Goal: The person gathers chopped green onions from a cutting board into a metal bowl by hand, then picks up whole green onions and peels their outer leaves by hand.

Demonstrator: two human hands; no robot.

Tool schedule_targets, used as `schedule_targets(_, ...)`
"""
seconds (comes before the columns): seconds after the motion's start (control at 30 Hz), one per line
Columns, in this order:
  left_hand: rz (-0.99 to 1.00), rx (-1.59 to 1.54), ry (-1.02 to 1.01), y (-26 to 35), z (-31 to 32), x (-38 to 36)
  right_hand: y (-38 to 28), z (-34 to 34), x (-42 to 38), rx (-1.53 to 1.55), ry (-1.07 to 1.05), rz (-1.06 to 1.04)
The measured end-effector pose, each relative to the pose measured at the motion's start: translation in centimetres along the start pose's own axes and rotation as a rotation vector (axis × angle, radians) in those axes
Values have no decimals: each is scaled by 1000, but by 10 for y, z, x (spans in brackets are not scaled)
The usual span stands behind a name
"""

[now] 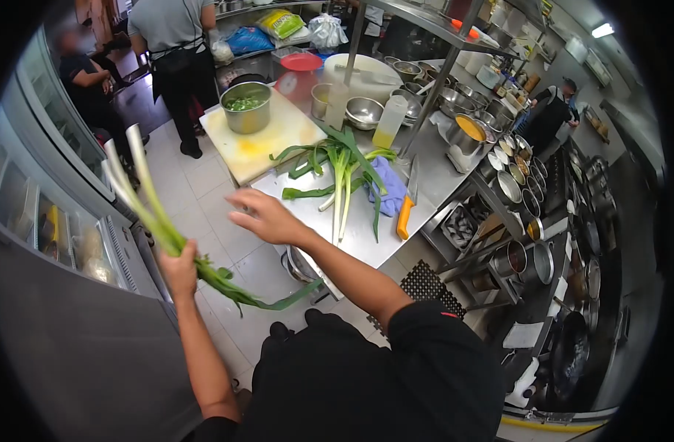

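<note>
My left hand (179, 269) is closed around a bunch of leeks (156, 219), pale stalks pointing up and dark leaves trailing down to the right. My right hand (267, 215) is held out in the air with fingers apart, holding nothing, near the edge of the steel table (278, 197). More leeks (342, 177) lie on that table beyond it. A purple cloth (385, 188) lies against them, and beside it rests a knife (405, 216) with an orange handle.
A metal pot (247, 107) with chopped greens stands on a stained cutting board (220, 141). Behind are a squeeze bottle (390, 121) and steel bowls (364, 112). Glass-fronted fridges (64, 243) line the left. One person (176, 51) stands ahead; another (554, 110) is at the far right.
</note>
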State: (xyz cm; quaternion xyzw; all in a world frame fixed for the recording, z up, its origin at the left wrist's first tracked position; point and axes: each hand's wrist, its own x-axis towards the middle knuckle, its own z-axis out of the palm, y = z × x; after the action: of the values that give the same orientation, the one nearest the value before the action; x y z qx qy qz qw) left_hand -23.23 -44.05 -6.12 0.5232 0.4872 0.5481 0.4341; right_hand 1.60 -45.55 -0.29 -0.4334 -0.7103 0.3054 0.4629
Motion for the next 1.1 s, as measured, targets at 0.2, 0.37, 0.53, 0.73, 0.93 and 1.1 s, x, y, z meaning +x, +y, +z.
schedule_targets(0.2,57,-140,145,7,-55,-3,113,-106,-131,-367,196,358)
schedule_targets(0.37,94,-253,151,12,-83,5,153,-173,-131,-753,266,357)
schedule_targets(0.53,96,-279,89,14,-53,1,187,-177,-85,-1260,-75,4)
schedule_targets(0.73,-8,-338,131,-11,-12,-32,227,-189,-69,-1255,-305,-101)
schedule_targets(0.93,-129,-430,148,-44,-8,-58,178,-208,-34,-1164,-325,-201)
schedule_targets(1.1,-139,-485,178,-59,-1,-56,104,-249,25,-892,107,-23)
